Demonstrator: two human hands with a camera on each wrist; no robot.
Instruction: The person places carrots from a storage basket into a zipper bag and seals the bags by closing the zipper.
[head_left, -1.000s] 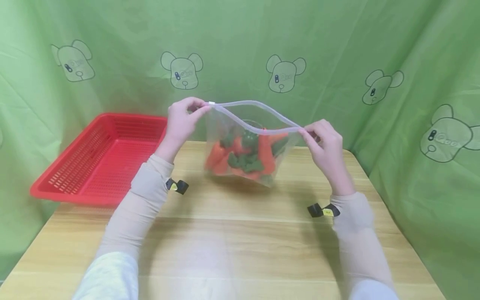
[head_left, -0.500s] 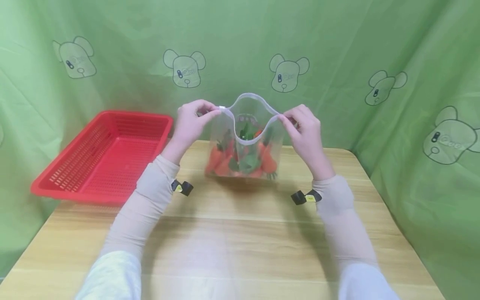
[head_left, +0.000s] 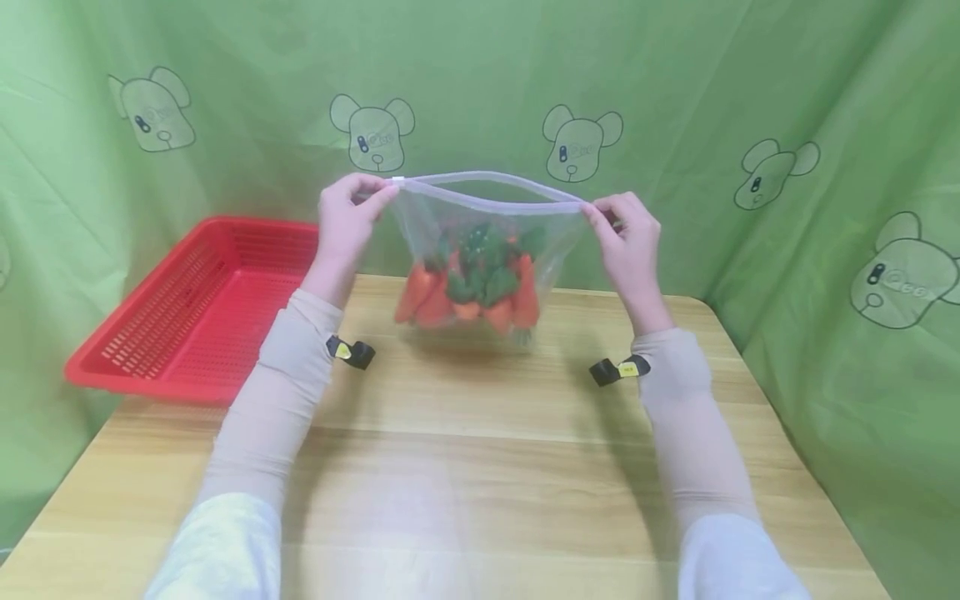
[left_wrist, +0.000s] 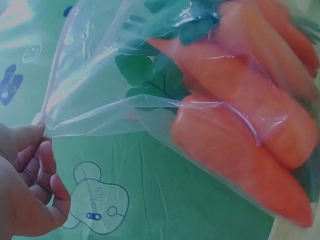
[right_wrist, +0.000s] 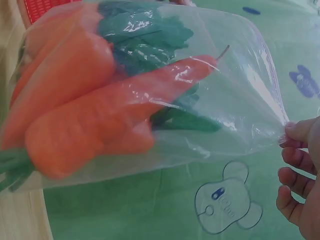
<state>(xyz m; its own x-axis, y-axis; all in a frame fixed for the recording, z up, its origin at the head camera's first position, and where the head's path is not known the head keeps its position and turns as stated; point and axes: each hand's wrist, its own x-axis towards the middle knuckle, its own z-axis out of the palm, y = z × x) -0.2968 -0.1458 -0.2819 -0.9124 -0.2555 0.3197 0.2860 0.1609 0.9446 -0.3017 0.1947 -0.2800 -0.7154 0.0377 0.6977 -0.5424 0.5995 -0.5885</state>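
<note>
A clear zip bag hangs in the air above the wooden table, stretched between both hands. Inside it lie several orange carrots with green tops. My left hand pinches the bag's left top corner by the white slider. My right hand pinches the right top corner. The left wrist view shows the carrots through the plastic and my left hand at the corner. In the right wrist view the carrots fill the bag beside my right hand's fingers.
A red perforated basket sits on the table's far left corner, partly over the edge. Green cloth with bear prints hangs behind and at both sides. Black straps with yellow tags hang from both wrists.
The hands came together, bowing the bag's mouth open, then moved apart again, pulling the top edge taut. The bag has risen off the table.
</note>
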